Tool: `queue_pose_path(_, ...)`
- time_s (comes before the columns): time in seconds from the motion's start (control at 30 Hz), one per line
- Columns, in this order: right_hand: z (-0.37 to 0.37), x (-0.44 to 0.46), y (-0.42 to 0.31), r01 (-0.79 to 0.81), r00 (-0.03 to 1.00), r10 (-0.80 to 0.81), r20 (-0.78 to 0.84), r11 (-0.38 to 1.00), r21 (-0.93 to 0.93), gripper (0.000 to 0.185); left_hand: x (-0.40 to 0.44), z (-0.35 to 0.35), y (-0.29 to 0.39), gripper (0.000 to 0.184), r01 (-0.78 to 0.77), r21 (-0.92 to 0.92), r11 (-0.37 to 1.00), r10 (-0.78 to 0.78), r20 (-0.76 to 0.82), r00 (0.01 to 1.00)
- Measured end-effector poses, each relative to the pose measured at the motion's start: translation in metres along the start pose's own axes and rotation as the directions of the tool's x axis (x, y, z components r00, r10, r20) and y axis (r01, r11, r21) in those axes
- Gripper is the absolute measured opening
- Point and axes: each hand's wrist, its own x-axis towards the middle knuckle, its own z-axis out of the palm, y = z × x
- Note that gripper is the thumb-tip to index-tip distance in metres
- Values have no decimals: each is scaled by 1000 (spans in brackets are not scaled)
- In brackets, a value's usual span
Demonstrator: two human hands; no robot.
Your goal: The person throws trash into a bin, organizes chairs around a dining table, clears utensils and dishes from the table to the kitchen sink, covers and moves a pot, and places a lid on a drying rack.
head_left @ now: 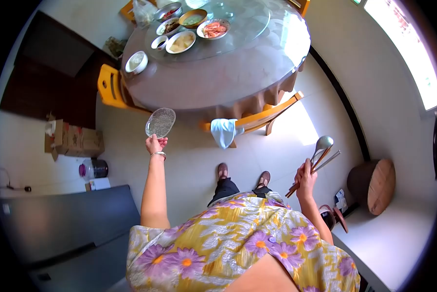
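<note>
– Hands: where, and clamped on what?
– Apart. Left hand pinches the near rim of a clear glass dish, left of centre in the frame. Right hand, right of centre, is closed round a ladle and some sticks.
– Good handling?
– My call: thumb over the dish rim, fingers spread well under the base; one-edge pinch looks weak against tipping. Hold it flat, off the near chair back. Bundle the ladle and sticks tight mid-handle, or a thin one may slide out.
– Counts?
– Glass dish 1, ladle 1. Sticks overlap in the fist, can't tell how many. Counter, top centre: 7 bowls and plates clearly seen, 1 clear bag. More glassware at the top edge, cut off.
– Around it?
– Chairs: 2 on the near side, parts of 2 more up top. Blue cloth: 1, over the near chair back.
</note>
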Motion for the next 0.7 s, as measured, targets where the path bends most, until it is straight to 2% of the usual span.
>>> queue_pose_path(0.07, 10, -1, 8, 3, 998, -2, -64, 1000, 10, 28, 47, 19, 7, 18, -10, 2, 1000, 10, -40, 999)
queue_pose_path(0.1, 13, -7, 13, 5, 993, -3, -120, 1000, 16, 28, 82, 25, 9, 22, 11, 27, 1000, -11, 26, 1000)
queue_pose_path(0.17, 23, -12, 9, -58, 962, 61, -267, 998, 19, 29, 126, 54, 12, 21, 4, -103, 995, -8, -39, 999)
queue_pose_path(0.2, 27, -24, 19, -73, 944, 97, -315, 994, 86, 31, 175, 60, 10, 23, 43, -19, 999, -43, -5, 999)
queue_pose_path(0.23, 35, -31, 23, -50, 926, 71, -370, 996, 67, 32, 193, 66, 11, 25, 38, -51, 998, -37, 10, 999)
queue_pose_path(0.3, 50, -52, 33, -57, 895, 117, -430, 987, 149, 34, 265, 75, 10, 30, 115, -29, 993, -114, 25, 993)
queue_pose_path(0.33, 54, -59, 39, -55, 886, 136, -443, 980, 192, 35, 284, 81, 17, 34, 150, -30, 988, -147, 84, 986)
queue_pose_path(0.37, 59, -68, 43, -40, 875, 131, -466, 979, 200, 36, 308, 88, 20, 44, 176, 94, 980, -185, 101, 978)
queue_pose_path(0.4, 63, -77, 46, -30, 857, 134, -498, 977, 212, 36, 314, 96, 25, 46, 206, 63, 977, -213, 140, 967)
queue_pose_path(0.43, 65, -85, 49, -25, 844, 137, -519, 976, 217, 36, 310, 102, 37, 52, 306, 126, 944, -325, 167, 931)
queue_pose_path(0.5, 64, -103, 59, 11, 799, 139, -585, 969, 247, 36, 295, 115, 47, 48, 315, 297, 901, -361, 116, 925)
queue_pose_path(0.53, 62, -109, 61, 30, 783, 135, -607, 967, 254, 36, 303, 117, 40, 42, 291, 199, 936, -296, -3, 955)
queue_pose_path(0.57, 58, -116, 66, 61, 763, 129, -634, 961, 269, 36, 320, 119, 31, 39, 197, 259, 946, -182, -81, 980)
queue_pose_path(0.6, 53, -124, 75, 86, 736, 141, -662, 950, 299, 36, 334, 120, 25, 37, 47, 499, 865, 49, -177, 983)
queue_pose_path(0.63, 48, -132, 83, 114, 707, 152, -690, 939, 324, 36, 335, 129, 23, 34, -30, 700, 713, 278, -243, 929)
queue_pose_path(0.67, 43, -140, 92, 152, 681, 155, -716, 926, 346, 36, 334, 142, 25, 32, -93, 786, 611, 439, -239, 866)
queue_pose_path(0.7, 40, -149, 102, 187, 651, 149, -745, 919, 347, 36, 232, 163, 55, 27, -403, 710, 578, 501, 81, 862)
